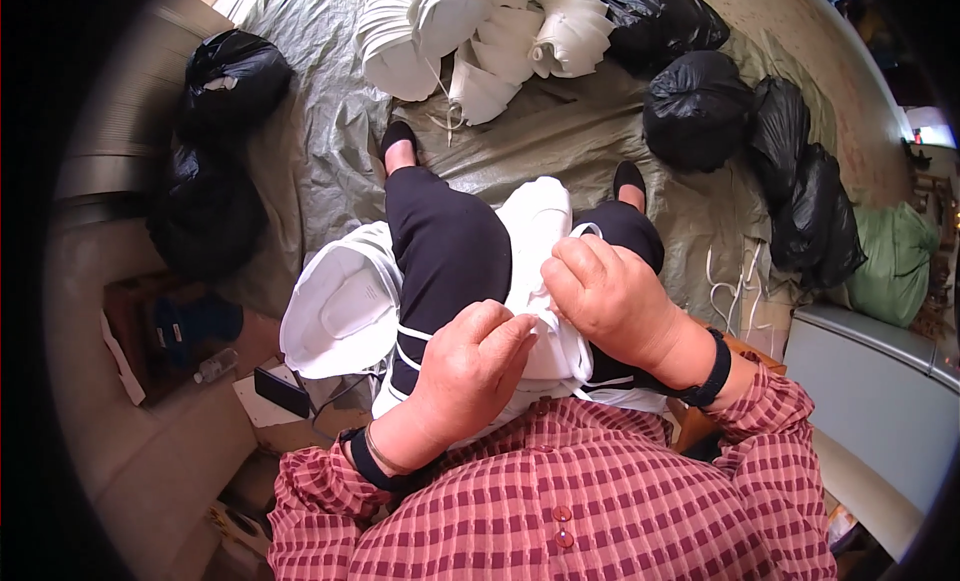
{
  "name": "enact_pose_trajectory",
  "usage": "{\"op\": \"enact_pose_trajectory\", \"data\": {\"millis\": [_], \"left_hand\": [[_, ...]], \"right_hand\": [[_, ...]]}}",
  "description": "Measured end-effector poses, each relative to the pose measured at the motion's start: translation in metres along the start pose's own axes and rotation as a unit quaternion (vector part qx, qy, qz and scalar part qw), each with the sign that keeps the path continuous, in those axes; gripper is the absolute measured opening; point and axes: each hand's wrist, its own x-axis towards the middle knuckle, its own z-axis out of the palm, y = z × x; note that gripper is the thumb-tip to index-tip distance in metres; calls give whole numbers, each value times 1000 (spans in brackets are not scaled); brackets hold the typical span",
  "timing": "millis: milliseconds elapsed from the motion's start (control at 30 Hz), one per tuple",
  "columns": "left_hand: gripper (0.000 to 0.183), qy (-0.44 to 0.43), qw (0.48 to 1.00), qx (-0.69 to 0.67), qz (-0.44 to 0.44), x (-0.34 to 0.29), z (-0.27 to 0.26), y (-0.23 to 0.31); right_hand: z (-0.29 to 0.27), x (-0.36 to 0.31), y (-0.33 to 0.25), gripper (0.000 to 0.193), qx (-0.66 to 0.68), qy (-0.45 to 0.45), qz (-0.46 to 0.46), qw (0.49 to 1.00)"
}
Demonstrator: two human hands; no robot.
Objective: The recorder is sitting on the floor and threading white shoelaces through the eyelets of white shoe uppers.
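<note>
A white piece shaped like a shoe upper [540,216] lies across my lap between my thighs, with white lace-like cord around it. My left hand [475,366] is closed in a pinch at its near part, and white material shows at the fingertips. My right hand [615,296] is closed too, pinching at the same piece just to the right and a little farther off. Exactly what each pinch holds is hidden by the fingers. Against my left thigh rests a stack of similar white pieces [340,311], hollow side showing. A white cord [412,333] runs over that thigh.
Fanned stacks of white pieces [485,36] lie ahead on a crinkled tarp [330,151]. Black plastic bags stand at left [235,76] and right [700,111], with a green bag [893,261] beyond. White cords [738,286] hang near a grey box-like surface [865,391]. A phone [281,392] is at left.
</note>
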Motion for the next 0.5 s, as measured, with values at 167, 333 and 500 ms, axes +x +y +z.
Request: {"op": "enact_pose_trajectory", "data": {"millis": [167, 333, 500], "left_hand": [[28, 5, 999, -31, -15, 0, 1, -3], [39, 4, 994, -66, -85, 2, 4, -5], [49, -35, 999, -4, -17, -1, 2, -6]], "right_hand": [[-12, 0, 13, 28, 109, -1, 35, 993], [-21, -12, 20, 41, 198, -2, 129, 972], [-6, -22, 21, 34, 246, -39, 174, 953]]}}
